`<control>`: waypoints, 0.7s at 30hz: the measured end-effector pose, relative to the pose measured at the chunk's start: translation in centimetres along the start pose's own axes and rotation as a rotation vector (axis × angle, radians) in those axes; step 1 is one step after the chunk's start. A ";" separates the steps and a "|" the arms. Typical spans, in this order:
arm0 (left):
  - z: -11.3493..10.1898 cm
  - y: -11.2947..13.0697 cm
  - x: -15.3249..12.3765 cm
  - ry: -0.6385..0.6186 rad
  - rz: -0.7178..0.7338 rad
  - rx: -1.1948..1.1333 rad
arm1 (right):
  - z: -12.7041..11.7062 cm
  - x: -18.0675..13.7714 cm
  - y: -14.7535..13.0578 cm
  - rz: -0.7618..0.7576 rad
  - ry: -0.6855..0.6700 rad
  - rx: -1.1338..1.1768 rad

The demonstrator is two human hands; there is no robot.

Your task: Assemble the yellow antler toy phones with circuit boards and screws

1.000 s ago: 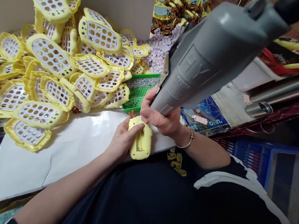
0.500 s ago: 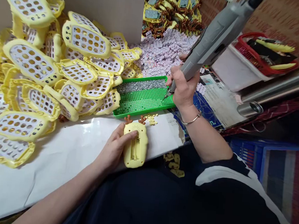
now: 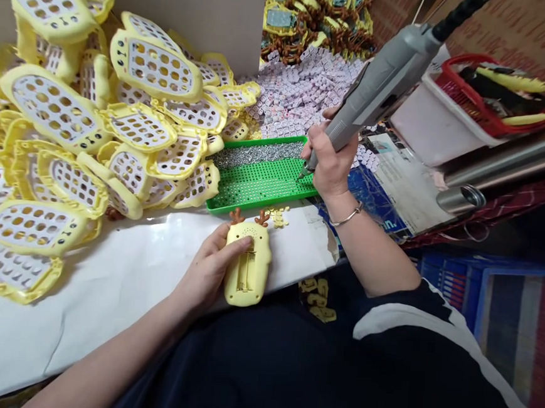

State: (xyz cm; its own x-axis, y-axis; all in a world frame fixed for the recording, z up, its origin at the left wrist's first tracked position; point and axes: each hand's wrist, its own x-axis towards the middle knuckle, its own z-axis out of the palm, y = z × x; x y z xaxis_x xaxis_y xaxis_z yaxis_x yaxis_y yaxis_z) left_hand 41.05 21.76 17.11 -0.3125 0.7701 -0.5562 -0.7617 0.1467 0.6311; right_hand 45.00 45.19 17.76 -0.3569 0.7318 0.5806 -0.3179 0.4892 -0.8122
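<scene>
At the table's front edge my left hand (image 3: 211, 262) grips a yellow toy phone (image 3: 258, 269) with brown antlers. Its back faces up, showing an uncovered battery compartment, and my thumb lies across it just above that. My right hand (image 3: 333, 161) is wrapped round a grey electric screwdriver (image 3: 376, 86). The tool slants, its cable end up to the right and its bit pointing down over the right part of a green tray (image 3: 258, 201). Small silver screws (image 3: 260, 154) lie along the tray's far side; the near part shows rows of holes. I cannot tell whether the bit touches the tray.
Yellow front shells (image 3: 62, 112) are heaped on the left. Small white key pieces (image 3: 305, 87) spread behind the tray, with antlered halves (image 3: 315, 19) beyond. At right stand a white bin (image 3: 439, 123) with a red basket (image 3: 491, 114) and a metal tube (image 3: 506, 166).
The view has shifted slightly. My right hand and the screwdriver remain over the tray's right part, the tool's upper end a little lower. My left hand keeps the same hold on the toy phone.
</scene>
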 end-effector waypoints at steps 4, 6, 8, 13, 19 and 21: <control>-0.2 -0.1 0.0 -0.060 0.021 0.036 | 0.0 0.3 -0.2 0.044 -0.008 -0.038; -0.2 -0.1 0.0 -0.065 0.023 0.052 | 0.2 0.6 -1.1 0.021 0.004 0.008; -0.2 -0.1 0.0 -0.061 0.018 0.060 | 0.7 0.6 -2.8 0.001 0.007 0.124; -0.2 -0.4 0.2 -0.084 0.027 0.064 | 3.3 -2.3 -8.7 0.094 -0.138 0.400; -0.7 -0.9 0.4 -0.122 0.106 0.063 | 5.6 -6.2 -10.9 0.177 -0.372 0.423; -0.7 -0.8 0.4 -0.140 0.112 0.059 | 5.8 -6.7 -10.4 0.183 -0.389 0.372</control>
State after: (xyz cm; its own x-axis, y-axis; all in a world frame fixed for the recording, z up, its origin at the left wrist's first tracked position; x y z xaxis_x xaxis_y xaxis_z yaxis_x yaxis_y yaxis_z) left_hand 41.14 21.48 15.94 -0.3079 0.8620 -0.4026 -0.6909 0.0884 0.7176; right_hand 45.57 32.49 22.65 -0.7101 0.5259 0.4683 -0.4836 0.1191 -0.8671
